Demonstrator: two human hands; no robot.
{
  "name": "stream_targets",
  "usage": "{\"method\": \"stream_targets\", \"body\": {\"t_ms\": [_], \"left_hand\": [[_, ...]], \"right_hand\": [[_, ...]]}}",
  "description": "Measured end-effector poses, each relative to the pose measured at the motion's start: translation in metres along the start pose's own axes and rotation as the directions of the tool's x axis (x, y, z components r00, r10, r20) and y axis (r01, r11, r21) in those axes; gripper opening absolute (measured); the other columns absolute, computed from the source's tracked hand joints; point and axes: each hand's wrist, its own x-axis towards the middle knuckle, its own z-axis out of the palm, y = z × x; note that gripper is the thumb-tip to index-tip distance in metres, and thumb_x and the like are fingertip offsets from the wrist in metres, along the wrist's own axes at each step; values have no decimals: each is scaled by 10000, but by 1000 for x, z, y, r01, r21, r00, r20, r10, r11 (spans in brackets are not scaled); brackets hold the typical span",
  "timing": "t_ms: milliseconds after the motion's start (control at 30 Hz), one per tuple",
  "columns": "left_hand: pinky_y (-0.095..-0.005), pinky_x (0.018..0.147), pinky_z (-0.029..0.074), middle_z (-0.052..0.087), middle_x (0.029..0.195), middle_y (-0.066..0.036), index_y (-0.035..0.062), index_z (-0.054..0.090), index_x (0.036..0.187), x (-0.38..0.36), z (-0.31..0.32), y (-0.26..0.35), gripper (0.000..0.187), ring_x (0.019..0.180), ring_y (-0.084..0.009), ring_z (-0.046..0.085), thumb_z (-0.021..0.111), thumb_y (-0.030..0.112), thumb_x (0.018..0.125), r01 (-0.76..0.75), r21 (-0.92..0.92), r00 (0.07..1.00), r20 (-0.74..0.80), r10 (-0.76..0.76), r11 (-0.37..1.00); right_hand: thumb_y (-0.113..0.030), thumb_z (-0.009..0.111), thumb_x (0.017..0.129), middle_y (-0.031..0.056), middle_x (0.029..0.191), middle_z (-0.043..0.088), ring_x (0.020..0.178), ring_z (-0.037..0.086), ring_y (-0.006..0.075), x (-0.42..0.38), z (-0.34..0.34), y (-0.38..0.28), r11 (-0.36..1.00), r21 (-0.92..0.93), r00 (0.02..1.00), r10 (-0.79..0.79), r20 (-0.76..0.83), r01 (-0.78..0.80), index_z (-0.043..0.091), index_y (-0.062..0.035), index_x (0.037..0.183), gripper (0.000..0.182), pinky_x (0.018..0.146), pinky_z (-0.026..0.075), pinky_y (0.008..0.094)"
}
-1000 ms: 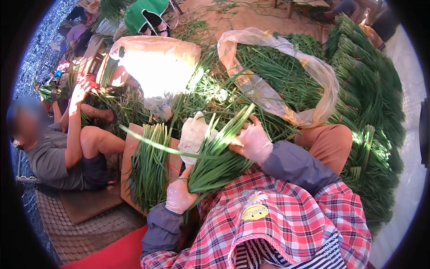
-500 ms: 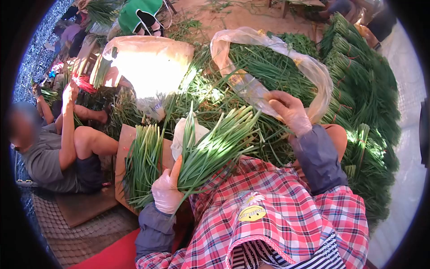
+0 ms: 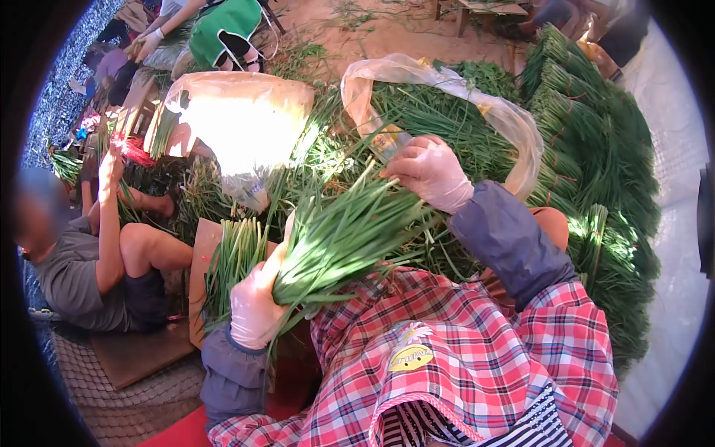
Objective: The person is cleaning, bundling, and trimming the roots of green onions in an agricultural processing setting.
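Observation:
My gloved left hand (image 3: 255, 302) is closed around the lower part of a loose bunch of chives (image 3: 339, 242), which slants up to the right in front of my chest. At the bunch's upper end, my gloved right hand (image 3: 428, 173) has its fingers pinched together on the stalk ends; how many stalks they hold is hidden. Another bunch of green stalks (image 3: 237, 249) lies left of my left hand on a brown board (image 3: 201, 272). Just beyond my right hand is a clear plastic bag (image 3: 521, 127), spread in a loop over a heap of loose chives (image 3: 439, 112).
Tied bunches (image 3: 596, 149) are stacked high on my right beside a white sheet (image 3: 674, 112). A brightly lit plastic sheet (image 3: 246, 119) lies ahead to the left. A seated co-worker (image 3: 89, 261) is at my left, with red ties (image 3: 134, 149) near their raised hand.
My right hand has left the plastic bag's edge and moved left to the bunch's stalk ends. My left hand has shifted slightly left and down with the bunch. Another person's arm appears at upper left.

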Motion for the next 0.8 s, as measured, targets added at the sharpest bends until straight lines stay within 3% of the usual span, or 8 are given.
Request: {"method": "stream_targets", "body": {"t_ms": [100,233,400,467,500,600,633,800], "left_hand": [[-330,830,481,593,1088,-194,1,476,1234,12,-1,-10,683,980,-290,608,753,110,620,-115,56,991,-64,118,992],[-323,832,477,600,1087,-184,2,468,1242,23,11,-33,655,969,-260,612,745,142,665,-121,49,985,-117,127,991],[-314,784,492,628,1004,-180,31,459,1263,20,1,-54,645,924,-240,633,697,39,663,-75,-86,980,-190,57,994],[-286,839,468,594,1105,-134,12,411,1294,20,4,-70,657,980,-189,596,681,13,694,-39,-351,979,-201,-34,935],[-280,857,458,578,1135,-118,6,401,1298,22,2,-63,655,999,-174,580,676,8,704,-2,-551,978,-176,-114,834],[-278,912,422,530,1193,-69,-2,357,1322,26,-7,-49,691,1062,-139,523,692,45,720,19,-813,981,-98,-169,582],[-283,913,422,532,1186,-66,1,360,1320,25,-9,-54,705,1059,-140,524,708,84,713,-13,-793,984,-117,-131,609],[-324,909,451,513,1195,-73,12,357,1314,33,-20,-55,787,1065,-192,534,761,127,648,84,-897,993,41,-109,433]], "right_hand": [[-114,676,692,10,806,632,763,589,199,15,-8,-7,955,-292,999,-46,5,45,638,-109,842,154,717,454,326],[-170,582,852,48,818,628,785,558,106,22,-33,-25,455,702,754,633,178,-548,628,-18,829,161,779,437,271],[-187,531,880,84,726,623,711,579,142,-16,-69,-9,132,947,911,341,233,-292,612,17,790,237,705,462,263],[-317,576,844,119,721,654,651,611,190,-30,-48,-17,452,371,572,483,663,-811,665,-8,820,322,619,487,348],[-336,597,817,106,734,661,657,621,198,-31,-37,-25,830,-181,566,502,654,-527,678,-27,836,320,639,486,351],[-254,654,765,128,771,647,782,620,291,-59,11,-28,543,332,613,494,617,-772,672,-41,856,232,719,493,347],[-210,655,750,119,886,643,844,611,280,-63,31,-31,790,361,835,320,447,-496,660,-67,928,227,749,490,347],[-236,685,651,69,976,615,881,603,242,-41,104,-99,999,38,885,-21,466,4,588,-187,1114,475,796,449,377]]}}
